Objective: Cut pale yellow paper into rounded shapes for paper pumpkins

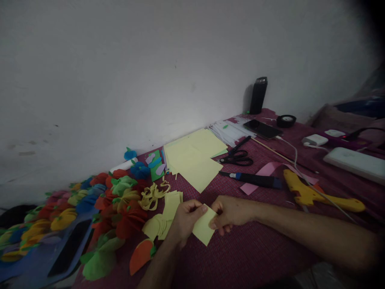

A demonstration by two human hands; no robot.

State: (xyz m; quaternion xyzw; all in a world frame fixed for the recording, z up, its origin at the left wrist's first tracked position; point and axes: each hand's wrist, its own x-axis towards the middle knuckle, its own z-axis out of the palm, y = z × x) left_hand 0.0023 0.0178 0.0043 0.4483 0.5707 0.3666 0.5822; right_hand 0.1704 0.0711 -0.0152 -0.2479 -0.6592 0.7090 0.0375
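Between my two hands is a small square of pale yellow paper [205, 232], tilted with one corner toward me. My left hand [190, 218] pinches its upper left edge with the thumb on top. On the right edge, my right hand [225, 214] grips it between thumb and curled fingers. Just left of my left hand lie cut yellow paper squares [172, 204], overlapping yellow rounded pieces [155, 226] and curly yellow offcuts [153, 196]. A folded orange paper shape [140, 257] with a green tip rests nearer me, partly beside my left forearm.
Many coloured paper pumpkins [129, 218] crowd the left side. Yellow sheets [195, 148] lie by the wall, with black scissors [236, 157], a utility knife [255, 180], pink ribbon [264, 170] and a yellow glue gun [319, 196] to their right. Farther back are a phone [262, 129] and a black bottle [258, 95].
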